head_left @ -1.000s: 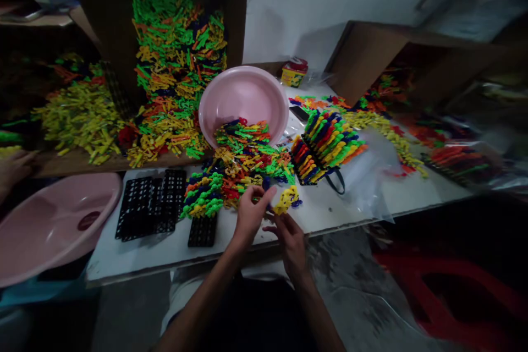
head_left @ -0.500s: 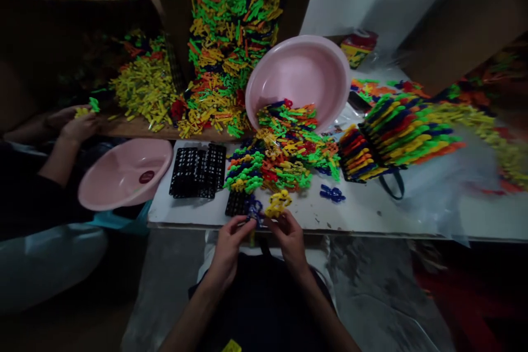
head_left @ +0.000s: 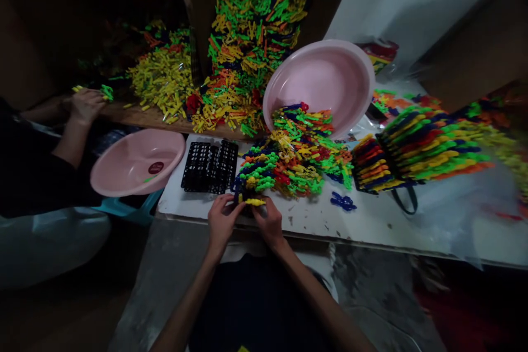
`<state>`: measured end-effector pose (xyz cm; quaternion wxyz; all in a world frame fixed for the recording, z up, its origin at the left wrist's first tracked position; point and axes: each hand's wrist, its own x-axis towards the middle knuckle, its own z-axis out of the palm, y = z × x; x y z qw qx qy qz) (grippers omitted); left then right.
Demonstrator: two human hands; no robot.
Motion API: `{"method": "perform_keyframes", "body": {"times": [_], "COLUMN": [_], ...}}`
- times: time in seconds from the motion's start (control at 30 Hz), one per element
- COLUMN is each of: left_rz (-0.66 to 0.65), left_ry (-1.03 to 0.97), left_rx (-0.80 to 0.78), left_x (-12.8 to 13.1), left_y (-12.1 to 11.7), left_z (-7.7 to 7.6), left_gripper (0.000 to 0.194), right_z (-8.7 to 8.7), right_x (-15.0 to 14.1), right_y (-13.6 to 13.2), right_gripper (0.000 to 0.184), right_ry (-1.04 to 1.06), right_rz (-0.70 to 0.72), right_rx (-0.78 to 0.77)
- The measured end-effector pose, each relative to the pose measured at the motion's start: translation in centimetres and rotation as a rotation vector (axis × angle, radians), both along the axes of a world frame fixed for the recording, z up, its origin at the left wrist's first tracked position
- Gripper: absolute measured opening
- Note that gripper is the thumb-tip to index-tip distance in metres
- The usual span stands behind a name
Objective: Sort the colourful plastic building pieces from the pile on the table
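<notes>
My left hand (head_left: pixel 220 221) and my right hand (head_left: pixel 270 223) meet at the near edge of the white table (head_left: pixel 371 220). Their fingers are closed around a small yellow plastic piece (head_left: pixel 254 202) held flat over a dark black grid; what else they grip is hidden. Just beyond lies a heap of loose coloured plastic pieces (head_left: pixel 292 159) spilling from a tilted pink basin (head_left: pixel 325 80). A blue piece (head_left: pixel 343 201) lies alone to the right. A black grid tray (head_left: pixel 210 166) sits left of the heap.
A filled rack of coloured pieces (head_left: pixel 412 148) stands at the right. A second pink basin (head_left: pixel 138 160) sits left of the table. Another person's hand (head_left: pixel 84 105) holds pieces at a wooden ledge with yellow and mixed piles (head_left: pixel 165 77). A cardboard box stands behind.
My hands moved forward and down onto the table edge, bringing the yellow piece flat over the black grid. The view shifted slightly right; the other person's hand stays at the ledge.
</notes>
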<state>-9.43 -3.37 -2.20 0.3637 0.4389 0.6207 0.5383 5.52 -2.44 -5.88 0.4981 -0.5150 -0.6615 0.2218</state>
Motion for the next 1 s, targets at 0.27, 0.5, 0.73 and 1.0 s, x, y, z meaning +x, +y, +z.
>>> {"method": "perform_keyframes", "body": {"times": [0.27, 0.5, 0.73, 1.0], "left_rz": [-0.108, -0.188, -0.213, -0.279], "left_ry": [0.540, 0.798, 1.030, 0.983], "left_rx": [0.254, 0.148, 0.059, -0.062], "left_x": [-1.0, -0.7, -0.3, -0.6], "left_y": [1.9, 2.8, 2.9, 3.1], "left_z": [-1.7, -0.9, -0.3, 0.3], "left_gripper": [0.018, 0.014, 0.015, 0.018], "right_z": [0.0, -0.1, 0.1, 0.9], "right_x": [-0.2, -0.6, -0.6, -1.2], "right_y": [0.2, 0.2, 0.2, 0.7], "right_gripper": [0.029, 0.029, 0.026, 0.023], "right_ry": [-0.085, -0.109, -0.121, -0.123], "right_rz": [0.010, -0.021, -0.013, -0.044], "right_rx": [0.032, 0.024, -0.001, -0.085]}}
